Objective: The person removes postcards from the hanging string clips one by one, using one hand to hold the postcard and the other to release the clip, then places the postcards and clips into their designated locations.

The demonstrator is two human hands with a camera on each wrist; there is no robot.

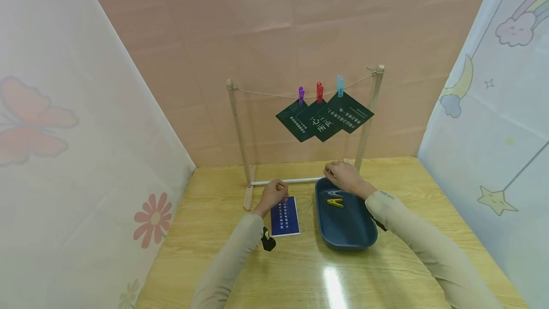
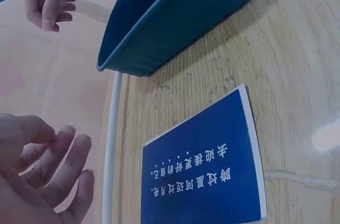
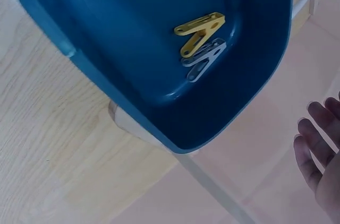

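My left hand (image 1: 273, 195) hovers by the far end of a blue card (image 1: 286, 219) with white lettering that lies on the table. Its fingers are loosely bent and hold nothing in the left wrist view. Over the far rim of a dark blue tray (image 1: 348, 243) is my right hand (image 1: 344, 175), fingers relaxed and nothing in them. A yellow clothespin (image 3: 204, 28) and a grey clothespin (image 3: 207, 57) lie side by side in the tray. Behind, three dark green cards (image 1: 326, 120) overlap as they hang from a string.
The string (image 1: 266, 93) runs between two wooden posts (image 1: 238, 132), joined low down by a white bar (image 1: 306, 180). Purple (image 1: 301, 95), red (image 1: 319, 92) and light blue clothespins (image 1: 340, 86) clip the green cards. Patterned sheets enclose the wooden table (image 1: 206, 232) on three sides.
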